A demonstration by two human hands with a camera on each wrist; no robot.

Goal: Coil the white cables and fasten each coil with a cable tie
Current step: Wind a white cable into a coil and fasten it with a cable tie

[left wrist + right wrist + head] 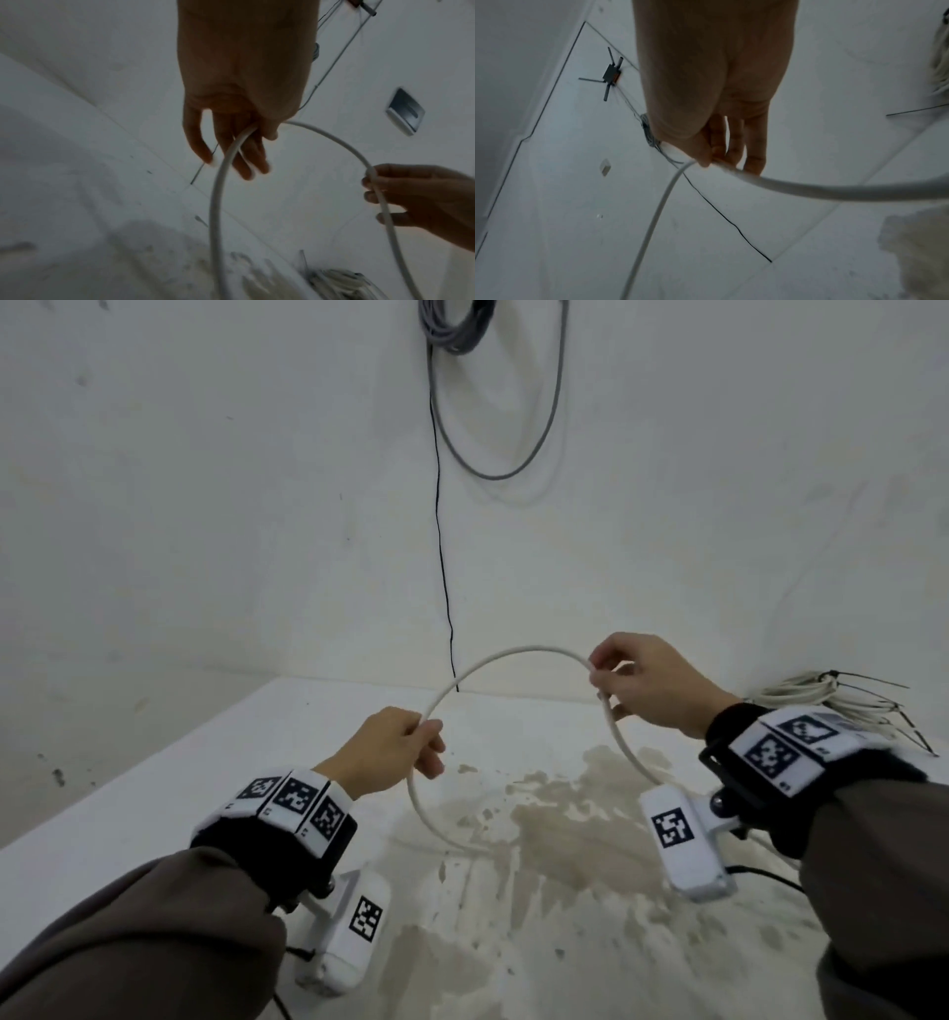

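Note:
A white cable (pixel 518 651) arches in a wide loop above the stained white surface. My left hand (pixel 395 747) grips it at the loop's left side, thumb and fingers curled round it; the left wrist view shows the cable (pixel 218 182) leaving my fingers (pixel 241 154). My right hand (pixel 637 680) pinches the cable at the loop's right side, and the cable (pixel 808 190) runs down past that wrist. At the far right lies a bundle of coiled white cables (pixel 821 695) with black cable ties (pixel 868 683) sticking out.
A grey cable coil (pixel 457 325) hangs on the white wall, with a thin black wire (pixel 441 557) dropping to the surface. The white surface (pixel 231 773) carries brown stains (pixel 565 814) in the middle. A small dark device (pixel 611 75) is fixed to the wall.

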